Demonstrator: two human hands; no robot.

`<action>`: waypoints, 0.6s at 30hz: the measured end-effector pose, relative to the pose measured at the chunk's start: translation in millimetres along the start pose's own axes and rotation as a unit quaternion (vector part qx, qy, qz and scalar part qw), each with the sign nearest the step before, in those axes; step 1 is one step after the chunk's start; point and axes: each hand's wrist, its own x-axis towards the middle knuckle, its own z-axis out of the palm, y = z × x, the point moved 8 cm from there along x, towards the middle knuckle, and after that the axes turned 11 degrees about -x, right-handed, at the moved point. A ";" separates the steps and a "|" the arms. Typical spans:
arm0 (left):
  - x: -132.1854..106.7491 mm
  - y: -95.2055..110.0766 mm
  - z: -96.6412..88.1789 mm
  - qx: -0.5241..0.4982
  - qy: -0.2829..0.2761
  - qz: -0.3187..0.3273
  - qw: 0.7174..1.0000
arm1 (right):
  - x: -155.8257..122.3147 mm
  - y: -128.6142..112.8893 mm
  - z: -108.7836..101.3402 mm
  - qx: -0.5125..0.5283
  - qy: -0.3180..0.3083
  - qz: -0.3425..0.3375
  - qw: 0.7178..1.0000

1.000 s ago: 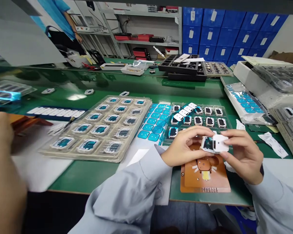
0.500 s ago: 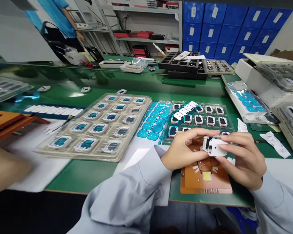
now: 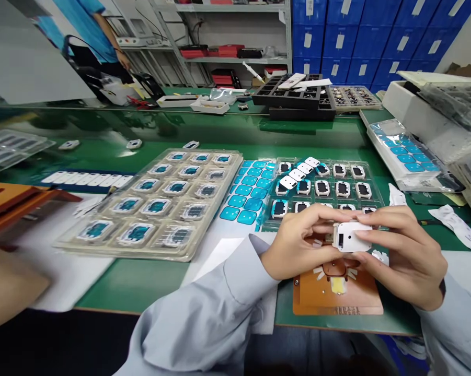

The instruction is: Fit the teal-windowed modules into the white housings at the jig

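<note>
Over the orange fixture plate [image 3: 339, 300], both hands hold a small white plastic housing [image 3: 348, 241] with a rounded-square white panel facing up. My left hand [image 3: 292, 248] is closed on its left edge, thumb below and fingers above. From the right, my right hand [image 3: 411, 256] grips the other side, fingertips resting on the panel. Right behind the hands lies a clear tray [image 3: 370, 209] of white frames with dark centres. A strip of white panels [image 3: 298, 175] lies across this tray. Blue film-backed panels [image 3: 241, 201] are on a sheet to the left.
A beige tray [image 3: 190, 245] of housings fills the centre left. Another person's blurred arm [image 3: 11, 284] reaches in at the left, near an orange fixture [image 3: 11, 214]. Clear trays [image 3: 470, 172] are stacked at right. Black trays [image 3: 290, 96] stand at the back.
The white panel now sits more squarely over the housing, covering the dark inside seen before at its left. The right hand and housing have shifted slightly right in view.
</note>
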 end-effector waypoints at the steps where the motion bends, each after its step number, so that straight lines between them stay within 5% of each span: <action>1: -0.3 0.8 0.5 0.001 -0.001 0.004 1.000 | 0.0 0.3 0.1 -0.002 -0.003 0.000 1.000; 18: -1.8 3.7 1.5 0.005 0.006 0.015 1.000 | 1.0 -1.4 -1.0 -0.026 -0.017 -0.008 0.999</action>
